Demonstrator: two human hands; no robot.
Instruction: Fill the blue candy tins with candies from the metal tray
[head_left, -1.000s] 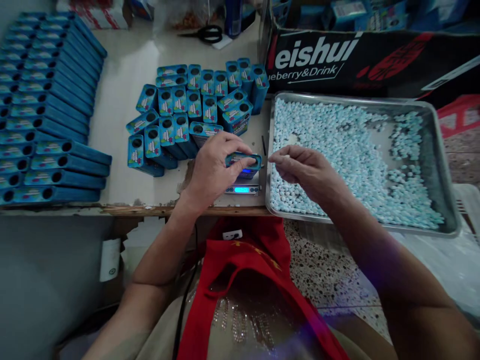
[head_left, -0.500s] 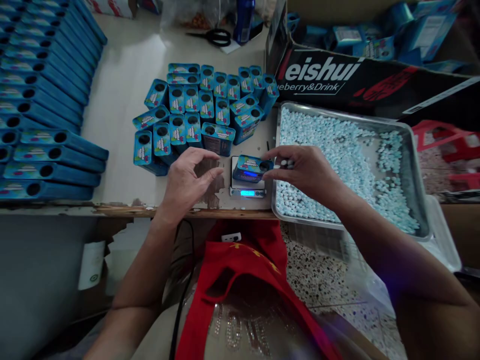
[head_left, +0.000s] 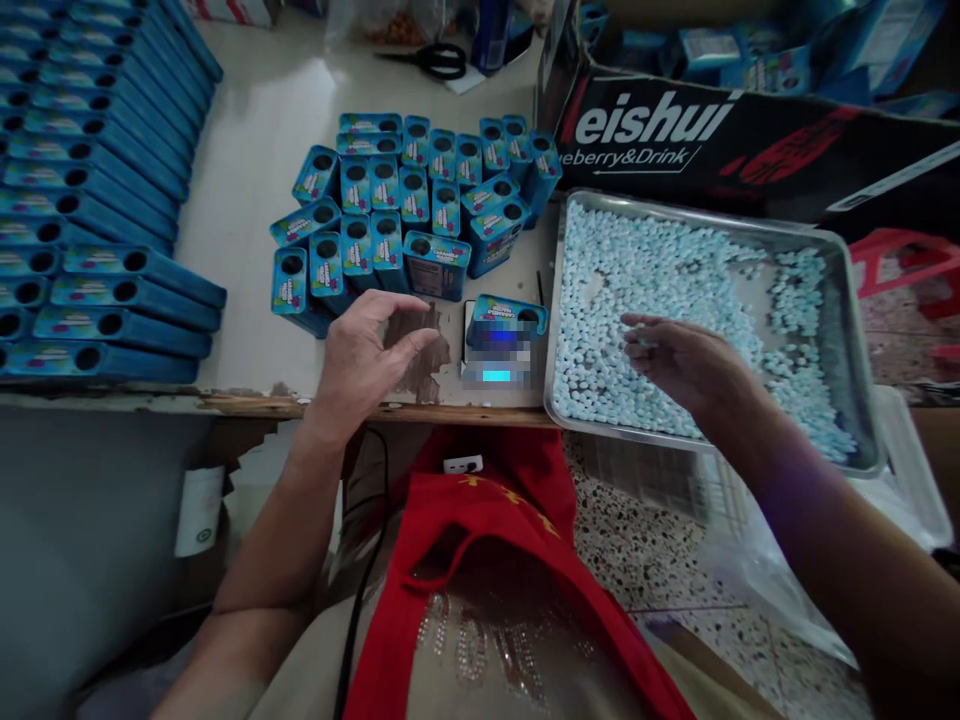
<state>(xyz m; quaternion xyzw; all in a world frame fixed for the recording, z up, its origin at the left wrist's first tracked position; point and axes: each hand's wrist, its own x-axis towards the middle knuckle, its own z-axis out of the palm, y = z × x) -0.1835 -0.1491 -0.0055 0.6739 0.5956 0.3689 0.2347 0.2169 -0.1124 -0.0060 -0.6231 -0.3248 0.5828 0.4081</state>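
My left hand point(head_left: 364, 355) hovers above the table's front edge with thumb and fingers curved apart, nothing between them. To its right, a blue candy tin point(head_left: 508, 312) with a hole in its top lies on a small digital scale point(head_left: 471, 350), whose lit display is blurred out. My right hand point(head_left: 686, 365) is over the metal tray point(head_left: 862, 400) of pale blue candies point(head_left: 675, 270), fingers drawn together. Pale candies show at its fingertips; how many is hidden. Several similar tins point(head_left: 386, 185) stand grouped behind the scale.
Rows of stacked blue tins point(head_left: 112, 170) fill the left side. A black carton point(head_left: 675, 140) holding more blue tins stands behind the tray. Scissors point(head_left: 431, 62) lie at the back. The wooden table edge point(head_left: 450, 414) is chipped.
My right hand has left the tin on the scale and moved right over the candy tray. My left hand stays almost where it was. The whole view has shifted slightly.
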